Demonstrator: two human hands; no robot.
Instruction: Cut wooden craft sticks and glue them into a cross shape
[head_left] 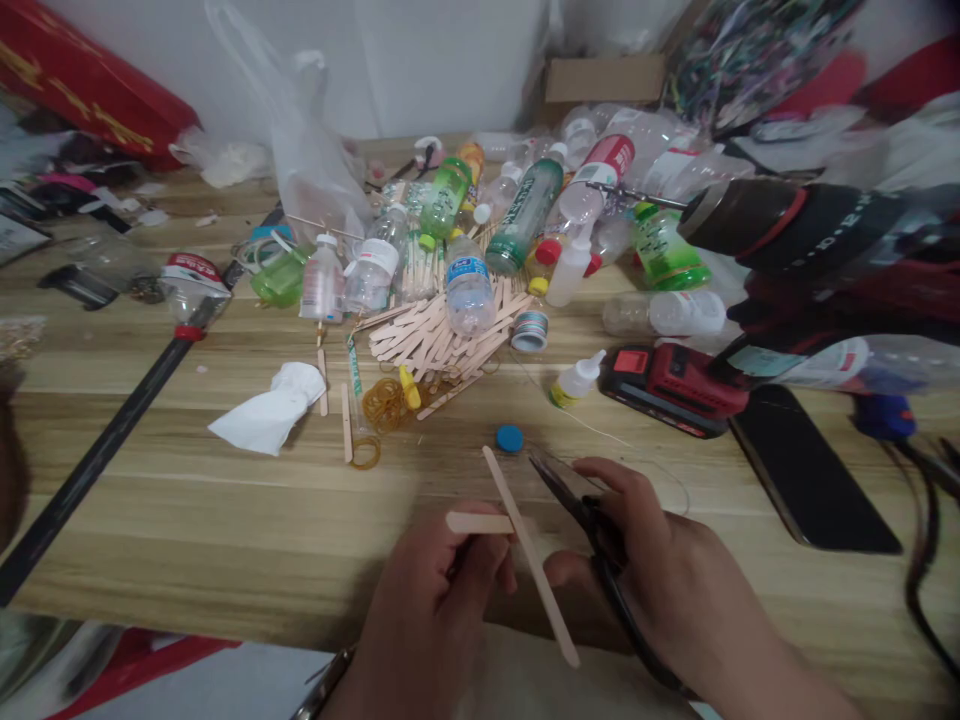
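My left hand [442, 590] is closed on a short popsicle stick [480, 523] near the table's front edge. A longer popsicle stick [532, 560] crosses it at a slant; whether the two are joined I cannot tell. My right hand [660, 570] grips a pair of black-handled scissors [596, 525], their blades pointing up and to the left, just right of the sticks. The blades look shut or nearly so. A blue bottle cap [509, 438] lies just beyond the blade tips. Part of the scissor handle is hidden by my fingers.
Behind my hands lie a heap of popsicle sticks [420, 340], rubber bands [386, 405] and several plastic bottles [529, 210]. A cordless drill [795, 260] stands at right, beside a phone [814, 465] and a small glue bottle [577, 380]. A crumpled tissue [274, 408] and a dark tube [105, 450] are at left.
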